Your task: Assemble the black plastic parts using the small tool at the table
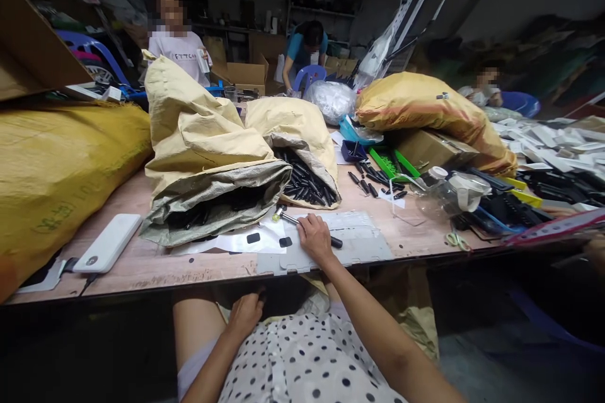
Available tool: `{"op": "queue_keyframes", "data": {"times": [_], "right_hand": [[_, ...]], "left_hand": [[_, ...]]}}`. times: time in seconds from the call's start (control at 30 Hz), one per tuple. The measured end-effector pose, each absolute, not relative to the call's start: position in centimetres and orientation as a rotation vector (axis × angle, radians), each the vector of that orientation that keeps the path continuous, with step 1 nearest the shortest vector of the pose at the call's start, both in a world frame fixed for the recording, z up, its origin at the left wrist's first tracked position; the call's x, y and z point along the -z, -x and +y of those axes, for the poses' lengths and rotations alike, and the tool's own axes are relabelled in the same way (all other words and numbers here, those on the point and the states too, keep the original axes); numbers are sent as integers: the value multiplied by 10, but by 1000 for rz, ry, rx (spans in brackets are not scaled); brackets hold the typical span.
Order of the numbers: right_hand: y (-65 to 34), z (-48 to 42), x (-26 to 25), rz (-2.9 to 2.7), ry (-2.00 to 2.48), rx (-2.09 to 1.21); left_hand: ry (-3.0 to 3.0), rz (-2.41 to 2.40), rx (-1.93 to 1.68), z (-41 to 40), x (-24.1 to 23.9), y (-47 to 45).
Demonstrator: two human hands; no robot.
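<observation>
My right hand (315, 238) is closed around a small hammer (336, 242) with a yellowish head, metal shaft and black grip. It rests over a grey sheet (352, 233) at the table's front edge. Below the table, my left hand (246, 313) is in my lap with curled fingers, beside the dark opening of a bag (316, 299); what it holds, if anything, is hidden. Just beyond the hammer lie two open woven sacks: a large sack (203, 138) with a dark inside, and a smaller sack (302, 119) full of black cylindrical parts (307, 182).
A white power bank (108, 242) and yellow sack (66, 176) are at left. Loose black parts (371, 179), a green tray (394, 164), a clear jug (439, 195) and scissors (457, 240) lie right. Another full sack (425, 101) sits on a carton (428, 150). Other people are beyond.
</observation>
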State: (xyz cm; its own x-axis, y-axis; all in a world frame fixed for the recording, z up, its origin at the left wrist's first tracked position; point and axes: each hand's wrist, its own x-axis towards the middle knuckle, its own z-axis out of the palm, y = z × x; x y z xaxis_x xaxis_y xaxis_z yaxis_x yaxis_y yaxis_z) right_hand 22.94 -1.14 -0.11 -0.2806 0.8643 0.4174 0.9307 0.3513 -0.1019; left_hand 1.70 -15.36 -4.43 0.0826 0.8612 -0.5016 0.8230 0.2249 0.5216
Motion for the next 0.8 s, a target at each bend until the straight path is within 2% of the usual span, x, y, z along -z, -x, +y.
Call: {"op": "queue_keyframes", "data": {"times": [0.17, 0.3, 0.37, 0.5, 0.63, 0.8], "right_hand": [[-229, -11, 3, -2214, 1576, 227], [-229, -11, 2, -2220, 1581, 225], [-229, -11, 2, -2218, 1586, 225], [-227, -10, 2, -2210, 1590, 224], [-226, -9, 3, -2202, 1575, 233], [-227, -10, 2, -2199, 1577, 238]], "left_hand": [[-1638, 1510, -143, -146, 1, -20], [-1665, 1174, -399, -118, -52, -13], [-1730, 1239, -620, -92, -65, -5], [-1859, 1769, -948, -36, -63, 14], [-1863, 2141, -805, -3, -55, 20], [-1710, 2275, -462, 6, -61, 13]]}}
